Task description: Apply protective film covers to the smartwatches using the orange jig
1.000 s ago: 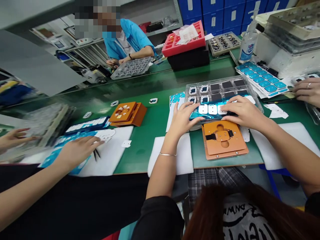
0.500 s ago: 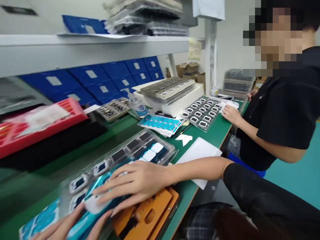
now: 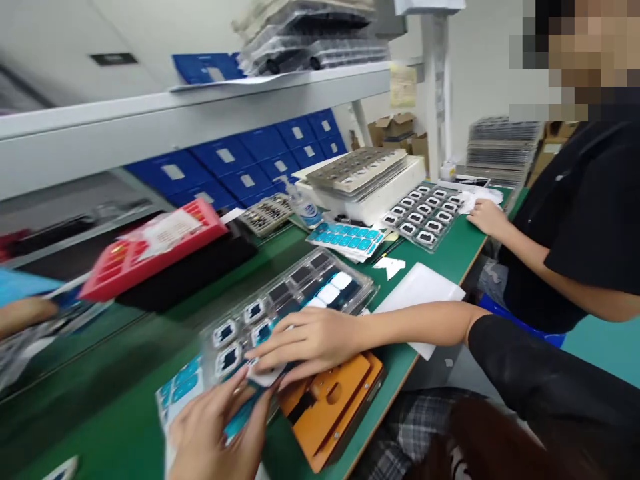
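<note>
My right hand (image 3: 313, 340) reaches over the clear plastic tray (image 3: 369, 292), its fingers and thumb closed on a small white piece (image 3: 265, 375). Close below it, my left hand (image 3: 215, 427) grips the same piece from the near side with fingertips and thumb. A shiny teal film strip (image 3: 239, 419) shows under and between my hands, partly hidden. White-framed dark parts (image 3: 229, 360) sit in the tray's pockets, with several white squares (image 3: 329, 293) farther along. Right beside my hands stands an orange block fixture (image 3: 350, 400) with a round hole.
A teal sticker sheet (image 3: 185, 387) lies partly under the tray. Beyond are a red foam tray (image 3: 107, 270), a pump bottle (image 3: 306, 210), another sticker sheet (image 3: 345, 240) and a filled parts tray (image 3: 425, 217). A co-worker's hand (image 3: 490, 219) rests at right; another person's blurred hand (image 3: 25, 317) is at left.
The view has swung left, so the scene sits farther right. My hands stay on the white piece, drawn closer together around it. A blurred hand has appeared at the left edge.
</note>
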